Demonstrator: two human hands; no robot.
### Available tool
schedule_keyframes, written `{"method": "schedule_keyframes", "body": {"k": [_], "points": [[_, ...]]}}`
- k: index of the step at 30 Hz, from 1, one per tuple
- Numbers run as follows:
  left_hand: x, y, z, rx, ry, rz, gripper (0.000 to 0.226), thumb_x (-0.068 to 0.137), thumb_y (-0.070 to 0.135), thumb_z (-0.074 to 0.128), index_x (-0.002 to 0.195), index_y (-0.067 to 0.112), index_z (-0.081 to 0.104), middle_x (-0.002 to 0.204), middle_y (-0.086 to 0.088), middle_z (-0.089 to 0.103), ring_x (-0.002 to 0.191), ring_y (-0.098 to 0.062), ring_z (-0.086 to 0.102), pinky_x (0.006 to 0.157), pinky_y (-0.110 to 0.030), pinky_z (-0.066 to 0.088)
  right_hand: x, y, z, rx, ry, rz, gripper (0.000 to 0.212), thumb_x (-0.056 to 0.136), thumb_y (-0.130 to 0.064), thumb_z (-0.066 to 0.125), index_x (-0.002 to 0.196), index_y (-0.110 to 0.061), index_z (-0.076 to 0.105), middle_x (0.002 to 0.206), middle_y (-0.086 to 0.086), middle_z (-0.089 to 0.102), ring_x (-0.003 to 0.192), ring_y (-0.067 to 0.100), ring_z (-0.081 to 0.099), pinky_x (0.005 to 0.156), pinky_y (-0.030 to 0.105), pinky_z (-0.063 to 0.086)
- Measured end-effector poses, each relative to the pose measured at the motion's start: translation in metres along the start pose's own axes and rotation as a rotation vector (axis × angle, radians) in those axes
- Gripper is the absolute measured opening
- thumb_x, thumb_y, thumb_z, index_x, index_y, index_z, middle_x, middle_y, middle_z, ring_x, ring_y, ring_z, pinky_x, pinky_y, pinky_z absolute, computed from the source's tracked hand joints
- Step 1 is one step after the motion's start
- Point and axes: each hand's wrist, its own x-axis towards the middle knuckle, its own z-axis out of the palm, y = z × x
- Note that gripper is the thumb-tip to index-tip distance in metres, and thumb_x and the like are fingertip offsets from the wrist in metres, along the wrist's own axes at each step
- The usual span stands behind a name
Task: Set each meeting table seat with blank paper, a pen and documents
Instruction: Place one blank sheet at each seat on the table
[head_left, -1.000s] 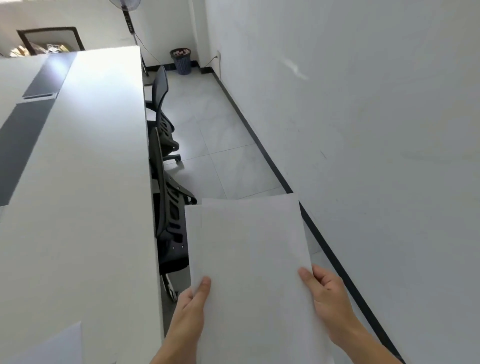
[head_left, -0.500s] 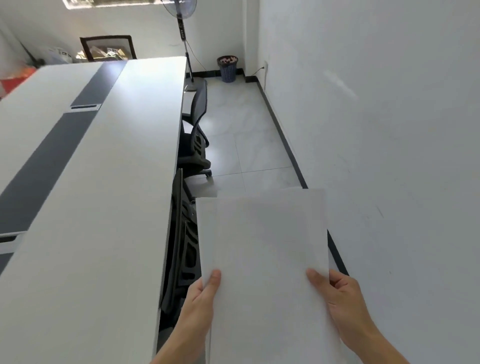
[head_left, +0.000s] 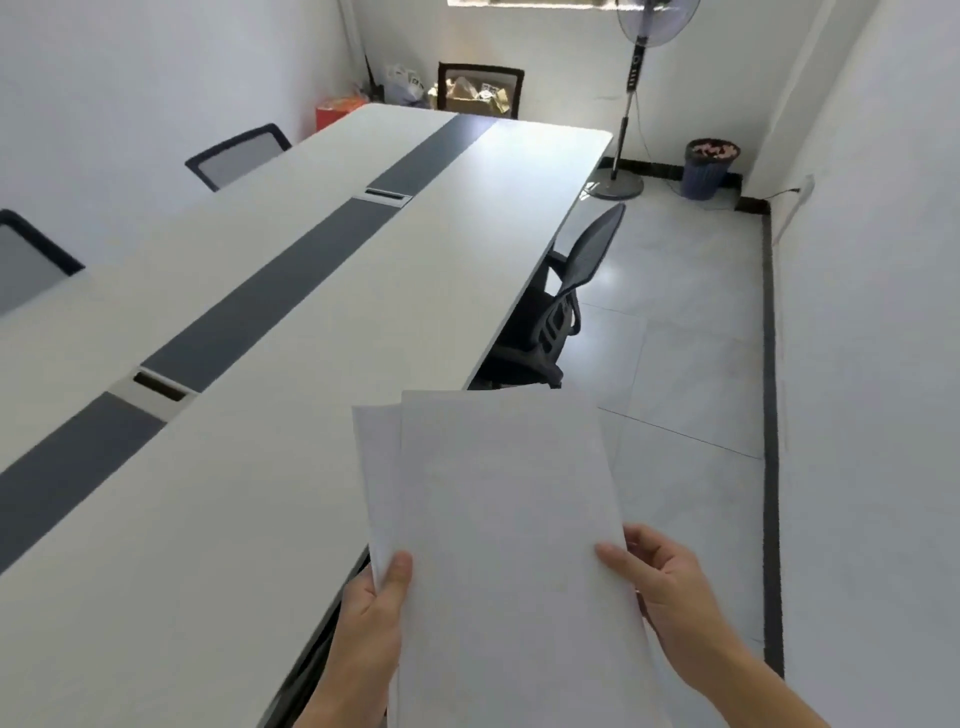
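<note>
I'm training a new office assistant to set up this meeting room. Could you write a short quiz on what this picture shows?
1. True or false: the left hand holds a pen.
2. The paper sheets are gripped by: A) the left hand only; B) the right hand only; C) both hands.
3. Fill in: on the floor past the far end of the table, to the right of the fan, stands a dark ____.
Key: 1 false; 2 C; 3 bin.
</note>
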Motion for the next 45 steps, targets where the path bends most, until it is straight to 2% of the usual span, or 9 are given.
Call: {"method": "schedule_keyframes", "body": {"k": [4,10,14,19,24,30,34,41,45], "points": [[0.028,0.008,-0.012,-0.074,0.172,0.011,0.023,0.098,0.017,0.047,0.090,0.007,0.066,0.069,-0.001,0.076,0.059,-0.014,0.072,0.047,-0.023,0.056,0.062,-0.012,0.027,-0.150,-0.132,0.091,0.014,0.086,-0.007,0.069,0.095,0.003,0.071,0.091,0.019,0.076,0.074,0.026,0.072,0.065,0.035,0.057],[0.077,0.027,-0.040,-0.140,0.346,0.031,0.021,0.097,0.021,0.049,0.091,0.011,0.067,0.074,0.003,0.075,0.072,-0.016,0.071,0.060,-0.025,0.054,0.134,-0.042,0.093,-0.296,-0.222,0.031,0.010,0.089,-0.003,0.066,0.085,0.000,0.074,0.083,0.016,0.077,0.066,0.020,0.070,0.053,0.025,0.052],[0.099,0.053,-0.051,-0.212,0.407,0.041,0.025,0.100,0.022,0.045,0.091,0.012,0.066,0.084,-0.007,0.076,0.080,-0.021,0.069,0.069,-0.032,0.052,0.187,-0.071,0.128,-0.403,-0.226,-0.032,0.013,0.091,-0.006,0.065,0.082,-0.003,0.073,0.077,0.014,0.076,0.063,0.020,0.068,0.057,0.030,0.056],[0.109,0.071,-0.074,-0.283,0.580,0.059,0.022,0.099,0.026,0.045,0.096,0.016,0.065,0.080,0.005,0.075,0.082,-0.011,0.065,0.066,-0.027,0.047,0.266,-0.098,0.175,-0.528,-0.234,-0.093,0.015,0.092,-0.013,0.065,0.079,-0.006,0.070,0.066,0.000,0.072,0.055,0.013,0.065,0.053,0.027,0.054],[0.110,0.056,-0.087,-0.316,0.827,-0.011,0.023,0.098,0.033,0.049,0.106,0.017,0.065,0.110,-0.002,0.069,0.107,-0.024,0.062,0.101,-0.046,0.044,0.360,-0.085,0.229,-0.745,-0.295,-0.106,0.017,0.091,-0.024,0.062,0.083,-0.011,0.069,0.081,0.008,0.072,0.071,0.024,0.067,0.069,0.042,0.058],[0.107,0.049,-0.069,-0.364,1.136,-0.093,0.039,0.095,0.032,0.055,0.123,0.006,0.060,0.120,-0.008,0.062,0.120,-0.028,0.054,0.110,-0.043,0.035,0.438,-0.041,0.271,-1.153,-0.399,-0.109,0.019,0.091,-0.022,0.055,0.084,-0.009,0.067,0.084,0.011,0.071,0.077,0.030,0.065,0.069,0.039,0.054],[0.111,0.045,-0.056,-0.434,1.191,-0.142,0.034,0.095,0.035,0.055,0.118,0.011,0.062,0.123,-0.009,0.064,0.118,-0.030,0.056,0.109,-0.050,0.037,0.457,-0.027,0.279,-1.338,-0.434,-0.092,0.019,0.090,-0.020,0.053,0.093,-0.007,0.067,0.084,0.010,0.067,0.073,0.028,0.059,0.063,0.032,0.047],[0.121,0.056,-0.037,-0.484,1.131,-0.069,0.034,0.095,0.035,0.054,0.120,0.013,0.059,0.122,-0.002,0.061,0.120,-0.021,0.051,0.111,-0.039,0.032,0.467,-0.040,0.271,-1.452,-0.536,-0.062,0.051,0.088,-0.025,0.064,0.135,-0.013,0.048,0.123,0.013,0.064,0.108,0.032,0.062,0.088,0.039,0.052],[0.125,0.066,-0.036,-0.445,1.043,-0.039,0.029,0.095,0.035,0.054,0.116,0.016,0.060,0.118,0.000,0.063,0.118,-0.021,0.054,0.110,-0.040,0.035,0.438,-0.066,0.264,-1.375,-0.525,-0.181,0.042,0.091,-0.031,0.061,0.130,-0.016,0.056,0.124,0.007,0.066,0.113,0.026,0.060,0.091,0.036,0.048]]}}
